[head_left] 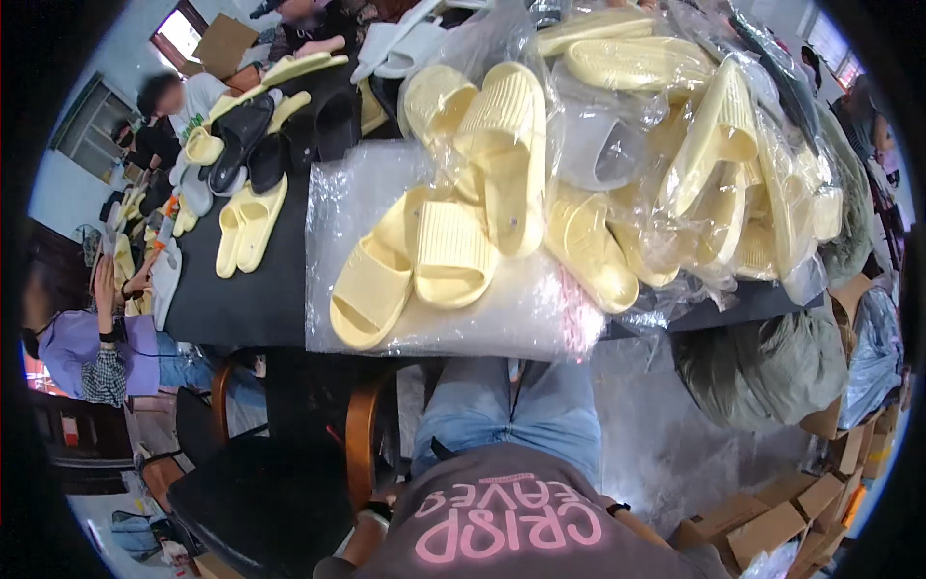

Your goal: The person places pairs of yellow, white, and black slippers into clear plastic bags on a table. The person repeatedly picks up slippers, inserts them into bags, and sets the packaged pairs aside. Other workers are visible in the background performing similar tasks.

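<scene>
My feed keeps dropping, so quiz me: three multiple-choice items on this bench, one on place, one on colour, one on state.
1. Where does the nearest pair of slippers lie?
A. on a clear plastic sheet
B. on the chair
C. in a carton

2. What colour is that pair?
A. black
B. pale yellow
C. grey

3. How are the slippers at the right kept?
A. boxed
B. in clear bags
C. hung on hooks

Answers: A, the sheet shows under and around them on the table; B, both are pale yellow; B, shiny film wraps them.
</scene>
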`<state>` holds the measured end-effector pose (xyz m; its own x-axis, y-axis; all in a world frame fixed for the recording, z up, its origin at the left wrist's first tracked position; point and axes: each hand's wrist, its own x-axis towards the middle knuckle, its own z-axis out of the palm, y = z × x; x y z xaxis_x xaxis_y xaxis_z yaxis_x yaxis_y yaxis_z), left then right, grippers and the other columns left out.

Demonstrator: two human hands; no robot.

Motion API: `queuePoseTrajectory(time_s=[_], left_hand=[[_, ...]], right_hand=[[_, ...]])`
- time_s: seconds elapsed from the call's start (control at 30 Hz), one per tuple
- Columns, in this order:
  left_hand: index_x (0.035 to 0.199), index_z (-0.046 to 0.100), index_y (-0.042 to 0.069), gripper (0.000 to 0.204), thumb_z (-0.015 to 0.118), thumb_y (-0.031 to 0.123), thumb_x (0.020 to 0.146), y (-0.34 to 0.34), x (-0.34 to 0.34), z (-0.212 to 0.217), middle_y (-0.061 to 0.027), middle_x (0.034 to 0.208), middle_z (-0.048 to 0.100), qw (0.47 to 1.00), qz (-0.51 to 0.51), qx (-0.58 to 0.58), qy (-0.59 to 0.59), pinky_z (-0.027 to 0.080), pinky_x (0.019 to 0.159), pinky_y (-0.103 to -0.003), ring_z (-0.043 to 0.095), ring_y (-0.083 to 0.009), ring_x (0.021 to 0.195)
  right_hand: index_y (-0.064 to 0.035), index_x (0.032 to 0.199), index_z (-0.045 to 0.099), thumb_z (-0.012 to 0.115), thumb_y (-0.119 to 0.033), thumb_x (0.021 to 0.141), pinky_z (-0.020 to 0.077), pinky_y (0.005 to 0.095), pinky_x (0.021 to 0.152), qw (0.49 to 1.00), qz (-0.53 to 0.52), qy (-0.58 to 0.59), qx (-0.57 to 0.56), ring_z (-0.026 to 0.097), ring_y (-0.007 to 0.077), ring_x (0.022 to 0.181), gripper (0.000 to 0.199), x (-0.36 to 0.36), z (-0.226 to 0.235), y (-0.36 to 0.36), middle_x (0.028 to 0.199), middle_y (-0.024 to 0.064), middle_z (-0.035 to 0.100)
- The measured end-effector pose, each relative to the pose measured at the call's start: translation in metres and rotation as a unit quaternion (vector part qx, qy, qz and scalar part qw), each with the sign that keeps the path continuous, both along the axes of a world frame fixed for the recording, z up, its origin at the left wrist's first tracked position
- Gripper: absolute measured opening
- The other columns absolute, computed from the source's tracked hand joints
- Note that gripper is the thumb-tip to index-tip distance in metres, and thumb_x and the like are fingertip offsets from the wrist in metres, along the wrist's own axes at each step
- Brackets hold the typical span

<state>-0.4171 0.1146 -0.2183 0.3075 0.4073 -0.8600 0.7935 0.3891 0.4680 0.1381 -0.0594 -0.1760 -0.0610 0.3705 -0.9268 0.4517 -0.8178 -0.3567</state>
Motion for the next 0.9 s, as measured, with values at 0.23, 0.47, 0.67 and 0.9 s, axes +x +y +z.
queuePoseTrajectory(time_s=[0.23,0.47,0.67,0.9], left_hand=[[0.121,0.056,0.004,0.029,0.053,0.023,0.099,0.185,0.121,0.272,-0.007,0.116,0.062,0.99,0.083,0.051,-0.107,0.052,0.082,-0.03,0.063,-0.016,0.099],[0.13,0.054,0.003,0.041,0.061,0.004,0.089,0.26,0.179,0.398,-0.0154,0.123,0.062,0.825,-0.049,0.543,-0.148,0.045,0.1,-0.035,0.06,-0.0269,0.115],[0.14,0.047,0.011,0.074,0.078,0.026,0.074,0.32,0.217,0.357,-0.013,0.149,0.039,0.697,-0.265,0.667,-0.009,0.021,0.115,-0.056,0.034,-0.0331,0.139],[0.125,0.056,0.012,0.059,0.079,0.027,0.072,0.348,0.213,0.322,-0.0114,0.12,0.051,0.746,-0.198,0.62,-0.141,0.024,0.112,-0.056,0.041,-0.033,0.13]], right_hand=[[-0.0154,0.115,0.07,0.055,-0.041,0.092,0.0517,0.0394,0.085,0.932,0.336,-0.058,0.123,0.067,0.0306,0.099,0.037,0.116,0.019,0.1,0.108,0.0094,0.072],[-0.0104,0.121,0.065,0.064,-0.026,0.09,0.0534,0.0399,0.075,0.89,0.21,-0.072,0.398,0.067,0.0337,0.095,0.035,0.078,0.332,0.246,0.103,0.0172,0.069],[-0.0107,0.122,0.061,0.066,-0.023,0.088,0.0531,0.0393,0.077,0.694,0.275,-0.015,0.665,0.066,0.0302,0.098,0.037,-0.022,0.364,0.34,0.114,0.0119,0.066],[-0.0112,0.096,0.062,0.066,-0.026,0.085,0.051,0.0393,0.075,0.692,0.299,-0.246,0.61,0.064,0.0258,0.089,0.018,-0.078,0.293,0.407,0.094,0.0046,0.063]])
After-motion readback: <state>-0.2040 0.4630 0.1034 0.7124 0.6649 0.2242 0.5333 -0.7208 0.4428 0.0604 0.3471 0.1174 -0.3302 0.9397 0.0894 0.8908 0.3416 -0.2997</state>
